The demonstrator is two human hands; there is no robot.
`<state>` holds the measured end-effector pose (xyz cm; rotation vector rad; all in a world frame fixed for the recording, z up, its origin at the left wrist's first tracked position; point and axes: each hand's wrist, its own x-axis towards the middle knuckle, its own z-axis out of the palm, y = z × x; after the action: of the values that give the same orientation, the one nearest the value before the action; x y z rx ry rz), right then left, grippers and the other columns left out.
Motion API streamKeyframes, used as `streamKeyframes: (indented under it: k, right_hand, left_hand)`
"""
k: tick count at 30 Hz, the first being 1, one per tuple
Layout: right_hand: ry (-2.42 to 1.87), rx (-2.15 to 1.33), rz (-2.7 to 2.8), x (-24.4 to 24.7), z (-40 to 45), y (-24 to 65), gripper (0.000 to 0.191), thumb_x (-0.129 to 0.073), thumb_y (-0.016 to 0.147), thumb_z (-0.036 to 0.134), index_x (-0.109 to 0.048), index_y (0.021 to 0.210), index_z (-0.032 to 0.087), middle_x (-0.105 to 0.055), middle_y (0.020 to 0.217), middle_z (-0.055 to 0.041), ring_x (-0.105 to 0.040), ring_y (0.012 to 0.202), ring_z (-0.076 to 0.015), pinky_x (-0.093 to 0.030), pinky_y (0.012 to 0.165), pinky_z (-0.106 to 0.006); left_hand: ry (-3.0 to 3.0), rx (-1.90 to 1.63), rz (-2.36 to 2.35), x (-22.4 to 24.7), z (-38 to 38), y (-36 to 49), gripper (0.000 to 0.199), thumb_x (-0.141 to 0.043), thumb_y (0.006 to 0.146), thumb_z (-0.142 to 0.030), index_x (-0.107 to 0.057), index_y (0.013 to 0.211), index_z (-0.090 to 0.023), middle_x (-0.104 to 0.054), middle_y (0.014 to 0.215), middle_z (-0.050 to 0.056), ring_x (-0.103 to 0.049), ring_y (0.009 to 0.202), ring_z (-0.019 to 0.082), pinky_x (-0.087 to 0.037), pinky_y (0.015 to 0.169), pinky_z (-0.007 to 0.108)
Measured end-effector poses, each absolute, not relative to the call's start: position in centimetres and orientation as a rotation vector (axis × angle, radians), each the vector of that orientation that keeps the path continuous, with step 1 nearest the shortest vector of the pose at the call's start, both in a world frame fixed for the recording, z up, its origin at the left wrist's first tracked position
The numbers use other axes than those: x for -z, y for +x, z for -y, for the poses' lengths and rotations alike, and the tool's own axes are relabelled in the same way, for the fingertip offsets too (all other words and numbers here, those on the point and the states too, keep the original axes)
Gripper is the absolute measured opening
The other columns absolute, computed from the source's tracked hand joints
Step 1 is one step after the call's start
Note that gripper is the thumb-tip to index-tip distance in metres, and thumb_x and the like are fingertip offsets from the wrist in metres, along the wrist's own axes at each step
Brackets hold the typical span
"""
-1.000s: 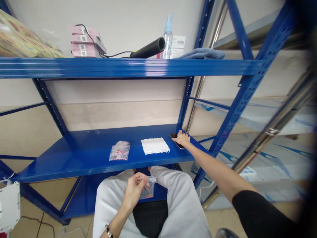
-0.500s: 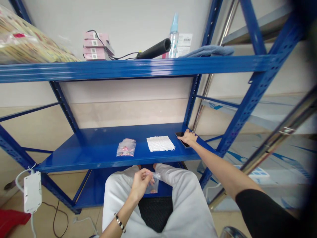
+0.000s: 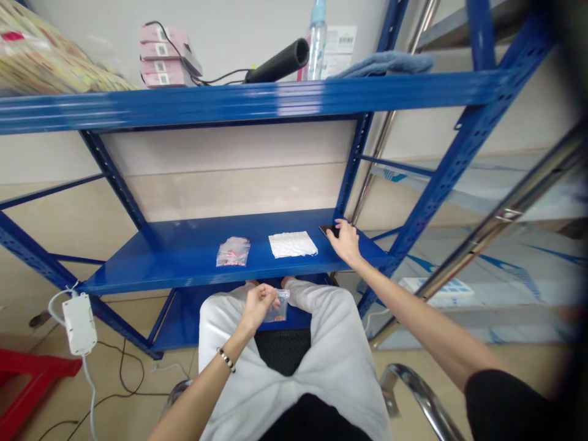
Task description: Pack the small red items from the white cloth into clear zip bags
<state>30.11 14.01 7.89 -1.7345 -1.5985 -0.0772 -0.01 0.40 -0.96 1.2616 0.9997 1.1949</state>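
Observation:
My left hand (image 3: 260,304) is closed in a pinch on the top of a small clear zip bag (image 3: 278,310), held above my lap. A few small reddish pieces lie at the bottom of that bag. On the right end of the blue shelf (image 3: 174,245), my right hand (image 3: 344,240) rests over a dark phone (image 3: 327,231) with its fingers apart, covering much of it. To its left a white crumpled sheet (image 3: 293,244) lies flat. Farther left are clear zip bags (image 3: 233,252) with small pink and red pieces inside.
The upper shelf beam (image 3: 220,105) crosses in front of me. Above it are pink boxes (image 3: 165,58), a black tube (image 3: 280,61), a clear bottle (image 3: 316,46) and a blue cloth (image 3: 388,63). A white power strip (image 3: 79,324) hangs at left, near a red stool (image 3: 37,380).
The view has tipped downward, so the shelf sits higher in the picture. My right hand's fingers are more spread over the phone. My left hand still holds the zip bag.

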Motion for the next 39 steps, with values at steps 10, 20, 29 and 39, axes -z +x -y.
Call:
streamKeyframes:
  k: [10,20,29,39]
  right_hand:
    - [-1.148,-0.748,1.732,1.1,1.9,17.0,0.032,-0.057,0.089,0.040,-0.056,0.117,0.024,-0.065,0.106,-0.0054,-0.060,0.096,-0.0211,-0.047,0.087,-0.036]
    - [-1.143,-1.159,1.363,2.5,-0.1,17.9,0.034,-0.061,0.084,0.051,-0.065,0.076,0.018,-0.064,0.076,-0.0022,-0.057,0.075,-0.0178,-0.044,0.071,-0.030]
    - [-1.093,-1.236,1.282,2.2,-0.2,17.9,0.037,-0.071,0.075,0.054,-0.071,0.082,0.018,-0.068,0.083,-0.0042,-0.059,0.078,-0.0187,-0.047,0.075,-0.032]
    - [-1.073,-1.100,1.366,1.2,-0.4,18.7,0.034,-0.065,0.081,0.052,-0.071,0.083,0.018,-0.070,0.090,-0.0060,-0.060,0.085,-0.0213,-0.045,0.080,-0.033]
  left_hand:
    - [1.239,-1.180,-0.989,1.5,0.4,0.1,0.035,-0.071,0.078,-0.048,-0.064,0.080,-0.014,-0.068,0.066,0.005,-0.062,0.057,0.014,-0.044,0.053,0.022]
    - [1.226,-1.199,-0.999,0.6,0.1,-0.1,0.033,-0.074,0.076,-0.045,-0.065,0.081,-0.013,-0.070,0.071,0.005,-0.065,0.063,0.016,-0.048,0.060,0.024]
    - [1.194,-1.202,-1.000,0.4,0.5,-0.1,0.035,-0.075,0.074,-0.046,-0.066,0.082,-0.013,-0.071,0.071,0.006,-0.066,0.063,0.017,-0.050,0.061,0.027]
    - [1.218,-1.281,-1.039,0.8,0.3,-0.3,0.035,-0.068,0.081,-0.047,-0.066,0.087,-0.013,-0.073,0.076,0.009,-0.067,0.065,0.017,-0.047,0.056,0.024]
